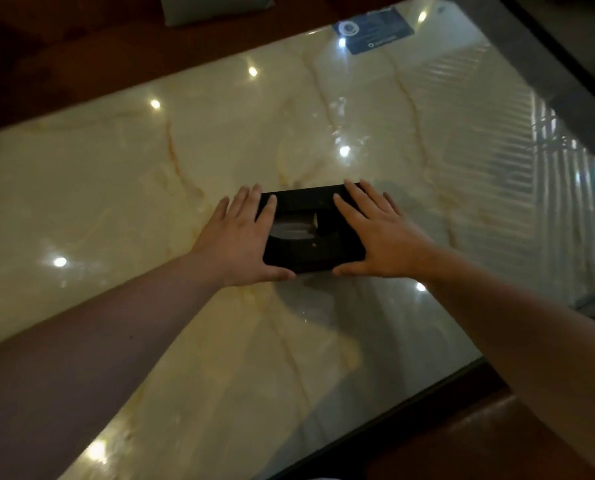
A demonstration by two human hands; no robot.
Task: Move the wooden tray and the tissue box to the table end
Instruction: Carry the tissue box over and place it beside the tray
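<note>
Head view: both hands on the tissue box, mid-table

Head view, looking down along both forearms. Black tissue box (311, 228) sits flat on the glossy marble-look table (116, 174), roughly mid-surface, well apart from every edge in frame. White tissue shows in its top opening.

Left hand (235, 237) presses against the box's left side — fingers spread, index fingertip lying over the top left edge, thumb wrapped along the near side. Right hand (381, 237) mirrors it on the right side: fingers flat across the top right corner, thumb along the near edge. Both hands clasp the box between them; cannot tell whether it is lifted or resting on the surface, though a reflection lies directly under its near edge.

Blue card (372, 31) lies flat near the far right corner of the table, well apart from the box. Grey cushion (216, 8) sits beyond the far edge, partly cut off by the frame. Wooden tray not visible.

Ceiling lights reflect as bright spots across the tabletop.
</note>
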